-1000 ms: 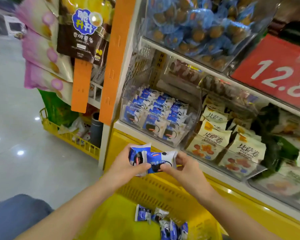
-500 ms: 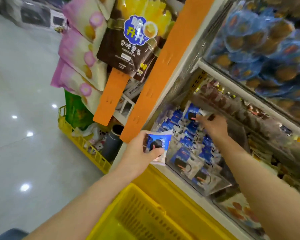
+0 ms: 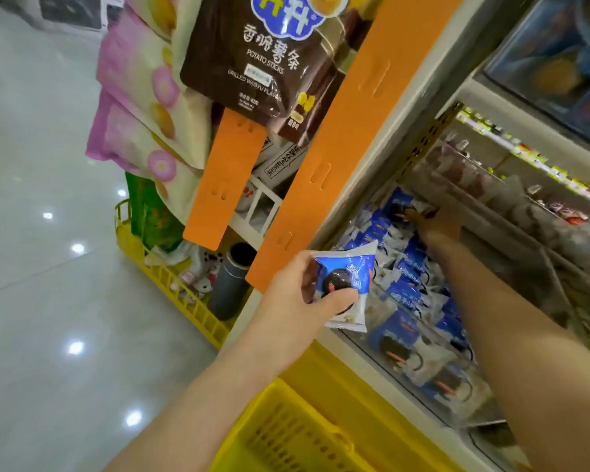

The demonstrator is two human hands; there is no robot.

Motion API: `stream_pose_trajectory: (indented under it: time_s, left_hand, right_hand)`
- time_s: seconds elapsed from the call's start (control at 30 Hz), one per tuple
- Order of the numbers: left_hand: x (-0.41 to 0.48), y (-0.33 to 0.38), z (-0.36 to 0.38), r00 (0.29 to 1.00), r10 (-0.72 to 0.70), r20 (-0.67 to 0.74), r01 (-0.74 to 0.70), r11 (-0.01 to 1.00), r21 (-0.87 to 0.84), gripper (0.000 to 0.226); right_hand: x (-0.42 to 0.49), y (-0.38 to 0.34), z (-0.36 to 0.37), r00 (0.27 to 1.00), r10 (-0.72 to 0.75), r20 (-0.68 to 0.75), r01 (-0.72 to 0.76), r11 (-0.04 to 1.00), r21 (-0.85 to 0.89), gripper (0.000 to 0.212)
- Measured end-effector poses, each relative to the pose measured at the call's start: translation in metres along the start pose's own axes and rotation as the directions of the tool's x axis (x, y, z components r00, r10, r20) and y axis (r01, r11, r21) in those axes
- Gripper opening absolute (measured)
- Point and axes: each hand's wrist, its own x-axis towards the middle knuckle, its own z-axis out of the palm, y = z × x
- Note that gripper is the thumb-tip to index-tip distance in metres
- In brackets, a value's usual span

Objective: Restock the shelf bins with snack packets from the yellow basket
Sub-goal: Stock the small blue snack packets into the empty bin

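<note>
The shelf bin (image 3: 457,408) now fills the space ahead of both your hands. A second ago you were pulled back, with two packets held together over the yellow basket (image 3: 286,430). That basket now sits below your left wrist. Only its rim and slotted wall show, so you can't read from here what is left in it.

Your right hand (image 3: 436,223) has gone from the pair in front of you to the far end of the bin, past the rows of blue packets under your forearm. Its fingertips are at the rear packet (image 3: 397,209), which stands by the back wall. Blur hides whether you are pinching it or have let go, so I can't tell.

Your left hand (image 3: 293,294) has risen from above the basket to just outside the bin's near corner. It grasps the second packet (image 3: 346,284), thumb across the front and fingers behind.

For the task, one packet is at or in its place in the back row, and the next is already staged beside the bin. Once your right arm clears, your left hand has only a short way in.
</note>
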Motion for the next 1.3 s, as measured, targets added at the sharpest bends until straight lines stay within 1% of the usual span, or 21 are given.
stream_pose_trajectory:
  time_s: [0.07, 0.13, 0.17, 0.23, 0.3, 0.37, 0.43, 0.5, 0.57, 0.6, 0.67, 0.73, 0.8, 0.83, 0.9, 0.93, 1.0, 1.07, 1.13, 1.2, 1.3]
  left_hand:
    - [0.000, 0.001, 0.001, 1.000, 0.000, 0.002, 0.000, 1.000, -0.004, 0.033]
    - [-0.001, 0.004, 0.002, 1.000, -0.010, 0.005, 0.010, 1.000, -0.005, 0.033]
    - [-0.002, 0.005, 0.003, 1.000, -0.018, 0.010, 0.018, 1.000, -0.001, 0.033]
    - [-0.004, 0.007, 0.005, 0.999, -0.036, 0.025, 0.036, 0.999, 0.018, 0.032]
    - [-0.007, 0.007, 0.010, 0.997, -0.063, 0.035, 0.062, 0.998, 0.030, 0.028]
    - [-0.009, 0.007, 0.014, 0.995, -0.098, 0.038, 0.096, 0.995, 0.031, 0.021]
    - [-0.012, 0.007, 0.018, 0.991, -0.122, 0.048, 0.120, 0.992, 0.038, 0.019]
    - [-0.015, 0.008, 0.021, 0.990, -0.127, 0.061, 0.124, 0.991, 0.045, 0.023]
    - [-0.019, 0.010, 0.024, 0.989, -0.137, 0.063, 0.135, 0.990, 0.037, 0.029]
    - [-0.022, 0.011, 0.025, 0.987, -0.145, 0.067, 0.143, 0.989, 0.031, 0.032]
    - [-0.029, 0.013, 0.030, 0.986, -0.152, 0.070, 0.151, 0.988, 0.012, 0.033]
    - [-0.036, 0.015, 0.036, 0.989, -0.138, 0.047, 0.141, 0.989, -0.048, 0.029]
    - [-0.044, 0.018, 0.042, 0.992, -0.122, 0.020, 0.123, 0.983, -0.137, 0.031]
    - [-0.047, 0.019, 0.045, 0.993, -0.114, 0.005, 0.113, 0.979, -0.168, 0.033]
    - [-0.051, 0.021, 0.049, 0.994, -0.107, -0.016, 0.101, 0.972, -0.214, 0.034]
    - [-0.054, 0.022, 0.050, 0.994, -0.111, -0.013, 0.105, 0.968, -0.227, 0.033]
    - [-0.057, 0.024, 0.052, 0.994, -0.110, 0.011, 0.110, 0.971, -0.214, 0.024]
    - [-0.058, 0.026, 0.052, 0.997, -0.064, 0.045, 0.070, 0.986, -0.153, 0.018]
    - [-0.056, 0.028, 0.053, 0.996, -0.014, 0.085, 0.022, 0.995, -0.098, 0.018]
    - [-0.052, 0.030, 0.055, 0.995, 0.013, 0.103, -0.005, 0.996, -0.083, 0.017]
    - [-0.043, 0.034, 0.058, 0.996, 0.040, 0.085, -0.035, 0.997, -0.065, 0.016]
  right_hand:
    - [0.005, 0.001, -0.002, 0.999, -0.024, 0.021, 0.024, 1.000, 0.001, 0.039]
    - [0.007, 0.000, -0.003, 0.997, -0.064, 0.039, 0.065, 0.998, -0.011, 0.027]
    - [0.007, -0.001, -0.004, 0.996, -0.071, 0.045, 0.073, 0.997, -0.027, 0.025]
    - [0.005, -0.002, -0.005, 0.997, -0.058, 0.053, 0.062, 0.996, -0.066, 0.032]
    - [-0.004, -0.005, -0.011, 0.998, -0.055, 0.041, 0.059, 0.993, -0.098, 0.032]
    - [-0.018, -0.004, -0.018, 0.996, -0.085, 0.007, 0.086, 0.989, -0.124, 0.035]
    - [-0.041, -0.001, -0.023, 0.989, -0.144, -0.024, 0.142, 0.987, -0.077, 0.038]
    - [-0.075, 0.000, -0.032, 0.970, -0.230, -0.080, 0.234, 0.971, 0.053, 0.026]
    - [-0.116, -0.001, -0.044, 0.932, -0.345, -0.115, 0.361, 0.912, 0.196, 0.012]
    - [-0.135, -0.003, -0.052, 0.909, -0.400, -0.112, 0.416, 0.881, 0.227, 0.007]
    - [-0.170, -0.004, -0.066, 0.878, -0.472, -0.081, 0.475, 0.836, 0.274, 0.009]
    - [-0.197, -0.003, -0.075, 0.890, -0.457, 0.013, 0.424, 0.836, 0.348, 0.010]
    - [-0.217, -0.001, -0.077, 0.888, -0.415, 0.198, 0.309, 0.858, 0.410, 0.003]
    - [-0.226, 0.000, -0.077, 0.876, -0.392, 0.280, 0.244, 0.863, 0.442, 0.007]
    - [-0.237, 0.004, -0.077, 0.860, -0.343, 0.378, 0.114, 0.851, 0.512, 0.015]
    - [-0.240, 0.006, -0.080, 0.858, -0.324, 0.400, 0.072, 0.845, 0.530, 0.019]
    - [-0.242, 0.009, -0.092, 0.853, -0.309, 0.422, 0.059, 0.859, 0.509, 0.024]
    - [-0.239, 0.012, -0.104, 0.836, -0.314, 0.450, 0.079, 0.881, 0.467, 0.033]
    - [-0.236, 0.014, -0.114, 0.831, -0.309, 0.462, 0.087, 0.893, 0.441, 0.039]
    - [-0.232, 0.016, -0.119, 0.846, -0.259, 0.467, 0.039, 0.902, 0.430, 0.043]
    - [-0.223, 0.019, -0.126, 0.827, -0.203, 0.524, -0.029, 0.916, 0.401, 0.036]
